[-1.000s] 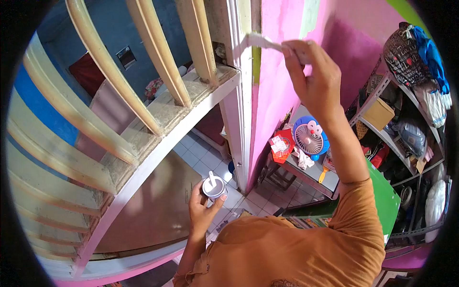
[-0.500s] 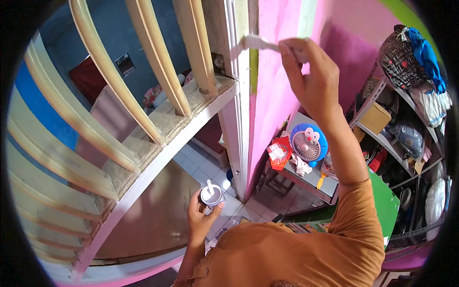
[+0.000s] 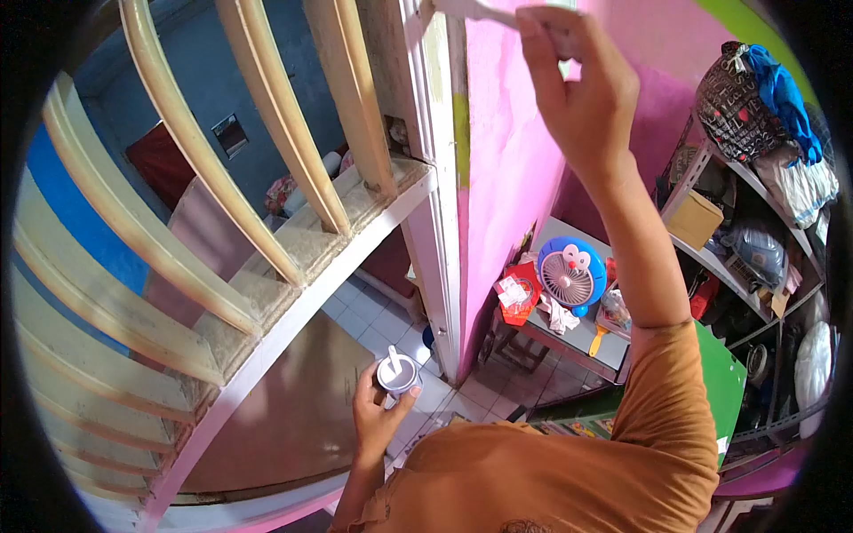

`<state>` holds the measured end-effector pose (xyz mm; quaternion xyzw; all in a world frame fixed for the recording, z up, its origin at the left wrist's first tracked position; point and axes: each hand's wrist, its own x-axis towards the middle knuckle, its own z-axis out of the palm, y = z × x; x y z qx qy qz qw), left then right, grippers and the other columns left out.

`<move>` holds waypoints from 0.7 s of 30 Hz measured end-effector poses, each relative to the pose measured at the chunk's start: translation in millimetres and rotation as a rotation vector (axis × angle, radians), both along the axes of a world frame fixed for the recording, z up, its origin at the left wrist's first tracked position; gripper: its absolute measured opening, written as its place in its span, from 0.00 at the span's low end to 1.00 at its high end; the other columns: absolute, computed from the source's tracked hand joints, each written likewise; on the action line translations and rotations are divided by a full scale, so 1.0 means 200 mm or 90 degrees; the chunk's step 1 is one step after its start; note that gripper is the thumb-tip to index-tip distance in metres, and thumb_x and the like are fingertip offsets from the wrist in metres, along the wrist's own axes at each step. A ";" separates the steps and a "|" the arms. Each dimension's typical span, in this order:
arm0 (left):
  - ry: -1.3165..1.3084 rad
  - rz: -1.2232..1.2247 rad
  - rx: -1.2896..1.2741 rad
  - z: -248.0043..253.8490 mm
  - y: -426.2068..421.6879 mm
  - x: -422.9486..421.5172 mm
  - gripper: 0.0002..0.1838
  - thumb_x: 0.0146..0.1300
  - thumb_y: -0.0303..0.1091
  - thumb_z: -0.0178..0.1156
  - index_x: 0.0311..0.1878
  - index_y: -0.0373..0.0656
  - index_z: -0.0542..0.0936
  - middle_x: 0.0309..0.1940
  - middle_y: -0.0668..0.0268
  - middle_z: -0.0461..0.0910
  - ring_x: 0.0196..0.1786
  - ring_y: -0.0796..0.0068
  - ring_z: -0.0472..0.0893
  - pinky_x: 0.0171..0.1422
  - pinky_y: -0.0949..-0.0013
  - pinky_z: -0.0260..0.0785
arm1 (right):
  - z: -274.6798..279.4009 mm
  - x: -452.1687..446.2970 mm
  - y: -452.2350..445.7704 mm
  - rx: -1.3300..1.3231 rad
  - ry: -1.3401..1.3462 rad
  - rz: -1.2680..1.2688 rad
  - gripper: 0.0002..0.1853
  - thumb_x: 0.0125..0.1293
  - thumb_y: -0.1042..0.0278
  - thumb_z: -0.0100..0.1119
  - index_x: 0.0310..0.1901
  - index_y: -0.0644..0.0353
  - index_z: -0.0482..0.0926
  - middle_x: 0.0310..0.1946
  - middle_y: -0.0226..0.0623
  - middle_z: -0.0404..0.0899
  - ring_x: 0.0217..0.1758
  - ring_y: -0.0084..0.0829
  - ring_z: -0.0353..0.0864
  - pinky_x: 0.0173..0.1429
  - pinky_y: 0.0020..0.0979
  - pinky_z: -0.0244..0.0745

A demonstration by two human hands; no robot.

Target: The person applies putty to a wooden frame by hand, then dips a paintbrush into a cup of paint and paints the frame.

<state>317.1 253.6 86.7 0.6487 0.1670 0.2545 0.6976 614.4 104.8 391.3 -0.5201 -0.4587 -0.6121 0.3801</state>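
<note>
In my right hand point(image 3: 591, 98), raised high against the pink wall, the fingers pinch a small white paintbrush point(image 3: 484, 11). Its head is at the white door frame point(image 3: 437, 107), close to the top edge of the view, where its tip is partly cut off. Low in the middle, my left hand point(image 3: 378, 422) is wrapped round a small round tub point(image 3: 409, 387). White material, like paint, shows inside the tub, and a short white stick point(image 3: 394, 357) leans up out of it.
Cream slats point(image 3: 293, 115) stand above the doorway on the left, with a brown door panel point(image 3: 275, 409) below. Behind the pink wall point(image 3: 502, 169) a table holds a blue fan point(image 3: 571, 271) and a yellow-handled tool point(image 3: 599, 340). Loaded shelves point(image 3: 711, 258) fill the right side.
My right hand has moved up with the paintbrush along the door frame. My left hand, with the tub, has shifted slightly right and down in the view.
</note>
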 end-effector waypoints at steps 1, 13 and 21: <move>-0.005 0.001 0.004 0.00 0.00 0.00 0.35 0.57 0.23 0.76 0.66 0.32 0.70 0.56 0.59 0.79 0.59 0.71 0.80 0.65 0.68 0.73 | -0.04 0.00 0.00 0.000 -0.001 0.000 0.05 0.70 0.73 0.67 0.45 0.63 0.84 0.31 0.39 0.86 0.30 0.26 0.88 0.34 0.26 0.78; -0.004 0.014 0.006 -0.01 0.02 -0.02 0.36 0.56 0.25 0.78 0.66 0.32 0.70 0.56 0.58 0.80 0.58 0.71 0.81 0.62 0.69 0.74 | 0.08 -0.02 -0.01 -0.084 0.061 0.014 0.04 0.70 0.71 0.64 0.41 0.61 0.81 0.31 0.42 0.83 0.28 0.41 0.84 0.33 0.38 0.77; -0.032 0.009 0.003 -0.03 0.03 -0.03 0.35 0.56 0.24 0.78 0.65 0.32 0.71 0.55 0.59 0.80 0.57 0.72 0.81 0.60 0.69 0.74 | 0.39 -0.05 0.04 0.032 -0.051 0.023 0.04 0.72 0.73 0.62 0.42 0.65 0.80 0.29 0.42 0.82 0.27 0.32 0.81 0.31 0.32 0.73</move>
